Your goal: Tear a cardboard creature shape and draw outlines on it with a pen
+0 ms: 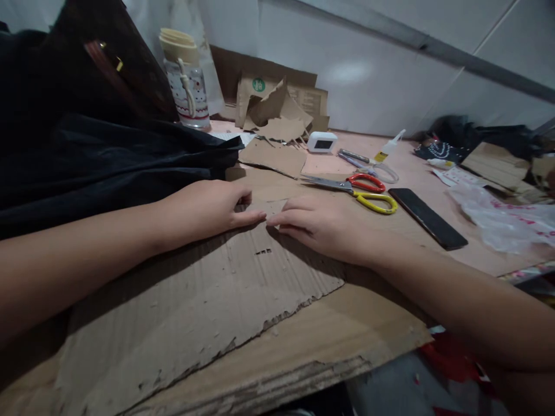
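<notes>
A torn sheet of brown corrugated cardboard (186, 312) lies flat beneath both hands, with a ragged near edge and a few small slots punched near its middle. On its far part rests my left hand (212, 208), thumb stretched out to the right and a gap between thumb and bent fingers. My right hand (318, 225) faces it from the other side, fingers extended to the left and touching the sheet. The fingertips of the two hands nearly meet. Neither hand shows anything held. Scissors (347, 186) with one red and one yellow handle lie just beyond my right hand.
Right of the scissors lies a black phone (427, 218). Behind are a small white digital display (321, 142), pens (353, 157), a glue bottle (389, 147) and cardboard scraps (277, 115). A drink bottle (186, 81) and black fabric (108, 156) occupy the left; a plastic bag (507, 214), the right.
</notes>
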`<state>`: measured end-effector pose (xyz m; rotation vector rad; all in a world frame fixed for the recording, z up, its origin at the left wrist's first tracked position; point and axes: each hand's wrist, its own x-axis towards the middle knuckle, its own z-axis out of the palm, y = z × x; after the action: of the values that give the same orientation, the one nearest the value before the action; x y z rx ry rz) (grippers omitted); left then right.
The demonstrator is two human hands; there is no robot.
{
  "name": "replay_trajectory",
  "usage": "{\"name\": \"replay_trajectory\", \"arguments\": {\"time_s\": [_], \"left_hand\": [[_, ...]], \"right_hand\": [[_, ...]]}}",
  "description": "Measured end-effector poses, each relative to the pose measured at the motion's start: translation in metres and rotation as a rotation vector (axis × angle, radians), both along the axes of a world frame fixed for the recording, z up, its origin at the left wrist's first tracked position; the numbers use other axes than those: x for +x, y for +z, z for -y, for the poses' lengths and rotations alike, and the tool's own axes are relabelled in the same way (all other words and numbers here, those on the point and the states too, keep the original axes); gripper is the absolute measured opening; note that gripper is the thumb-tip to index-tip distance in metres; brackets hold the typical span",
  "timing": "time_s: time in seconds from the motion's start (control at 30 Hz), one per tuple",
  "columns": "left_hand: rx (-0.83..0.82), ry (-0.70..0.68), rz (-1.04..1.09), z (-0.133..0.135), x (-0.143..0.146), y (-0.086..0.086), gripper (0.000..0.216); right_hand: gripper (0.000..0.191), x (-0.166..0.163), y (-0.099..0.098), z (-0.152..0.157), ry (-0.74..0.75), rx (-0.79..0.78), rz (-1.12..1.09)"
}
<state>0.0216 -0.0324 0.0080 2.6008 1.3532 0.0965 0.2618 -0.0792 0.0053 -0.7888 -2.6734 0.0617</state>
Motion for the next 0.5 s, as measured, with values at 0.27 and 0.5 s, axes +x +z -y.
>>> {"name": "replay_trajectory", "arguments": {"time_s": [0.27, 0.5], "left_hand": [[-0.015, -0.014, -0.01, 0.0, 0.001, 0.002, 0.059], [0.001, -0.022, -0.001, -0.001, 0.001, 0.001, 0.054]], "right_hand": [[0.024, -0.007, 0.024, 0.0, 0.117, 0.141, 0.409], [0.017, -0.017, 0.026, -0.003, 0.126, 0.124, 0.471]]}}
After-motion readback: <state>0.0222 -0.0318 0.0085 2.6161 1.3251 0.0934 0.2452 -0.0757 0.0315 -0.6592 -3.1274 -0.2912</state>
